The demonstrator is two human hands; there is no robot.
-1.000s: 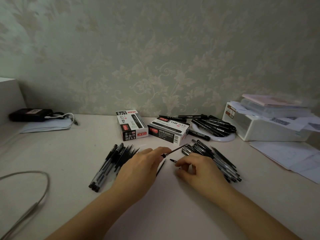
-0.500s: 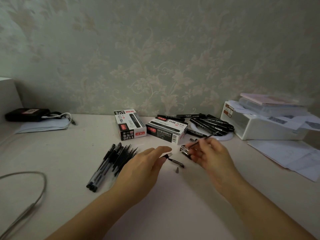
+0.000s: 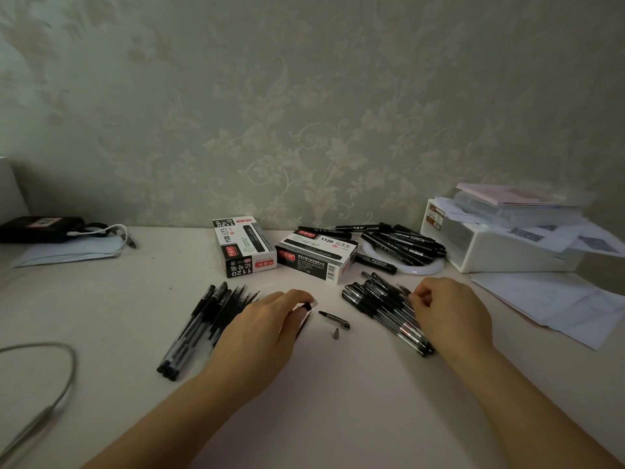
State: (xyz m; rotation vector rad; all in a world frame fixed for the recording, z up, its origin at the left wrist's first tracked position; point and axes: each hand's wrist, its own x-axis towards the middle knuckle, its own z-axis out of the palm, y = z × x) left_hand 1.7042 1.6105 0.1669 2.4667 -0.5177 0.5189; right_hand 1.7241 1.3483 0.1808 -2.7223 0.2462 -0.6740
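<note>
While the left hand [image 3: 260, 333] lies low on the bench [image 3: 338, 401] just left of the frame's centre, its grip pinches one pen [image 3: 308, 306] between thumb and fingertips. Only the pen's pale end and a short dark stretch of its barrel show; the rest is hidden under the palm. Its long axis runs steeply from upper right to lower left, with the pale end pointing up and to the right.

Two loose parts lie just right of it and apart from both hands: a short black piece [image 3: 334, 320] with its point toward the upper left, and a small cone [image 3: 337, 333] below it.

The right hand [image 3: 453, 316] rests with curled fingers on the right heap of pens [image 3: 378, 299]. Whether its grip has closed on one cannot be made out.

A second heap, the left heap of pens [image 3: 206, 319], fans out beside the left wrist and is partly covered by it. Neither heap can be counted.

Two marker boxes [image 3: 245, 247] stand behind, and loose markers [image 3: 402, 245] lie piled on a white ring [image 3: 433, 267]. At the right edge of the frame are a white container [image 3: 500, 252] and papers [image 3: 558, 306]. A grey cable [image 3: 64, 377] is cut off at the lower left.
</note>
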